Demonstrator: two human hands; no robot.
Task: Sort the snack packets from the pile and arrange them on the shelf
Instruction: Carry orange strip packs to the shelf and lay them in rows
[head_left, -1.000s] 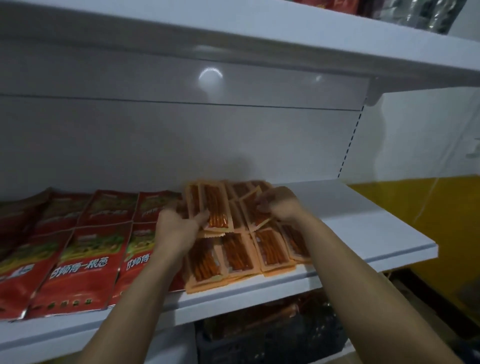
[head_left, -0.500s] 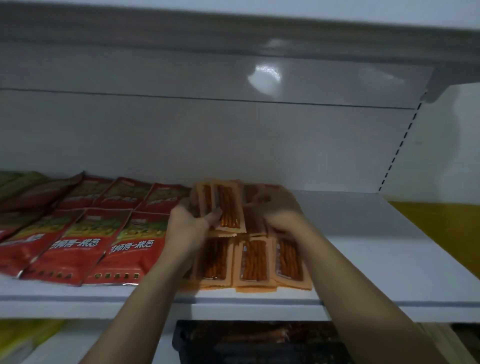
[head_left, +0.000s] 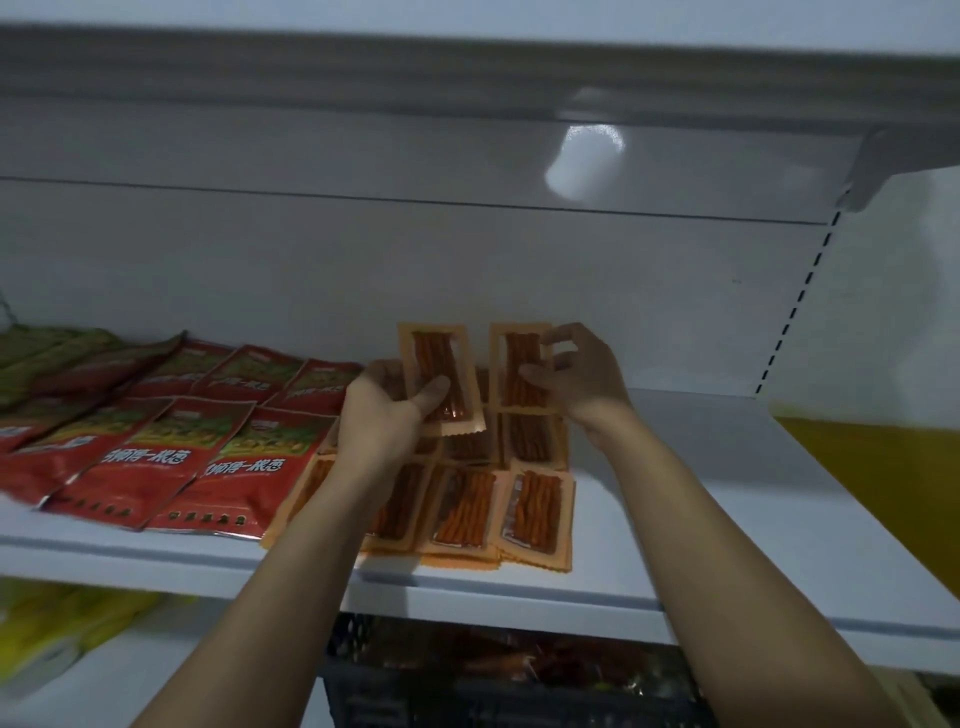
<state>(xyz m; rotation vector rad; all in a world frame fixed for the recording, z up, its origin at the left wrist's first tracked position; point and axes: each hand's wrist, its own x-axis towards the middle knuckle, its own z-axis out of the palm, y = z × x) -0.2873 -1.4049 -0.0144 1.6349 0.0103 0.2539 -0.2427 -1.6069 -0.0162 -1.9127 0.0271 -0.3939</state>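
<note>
My left hand (head_left: 382, 415) holds an orange packet of red sticks (head_left: 439, 371) upright, thumb across its front. My right hand (head_left: 576, 379) pinches a second orange packet (head_left: 514, 374) by its right edge, also raised. Both packets hang just above the white shelf (head_left: 701, 519), over rows of like orange packets (head_left: 535, 509) lying flat. My left forearm hides part of the front row.
Red snack bags (head_left: 156, 457) lie in rows on the shelf's left part, with greenish bags (head_left: 41, 353) at the far left. A dark crate of packets (head_left: 493, 686) sits below. Another shelf board runs overhead. A yellow wall (head_left: 893, 478) stands at right.
Both hands have lifted from the flat rows, each now holding an orange packet upright. The view has shifted left and tilted.
</note>
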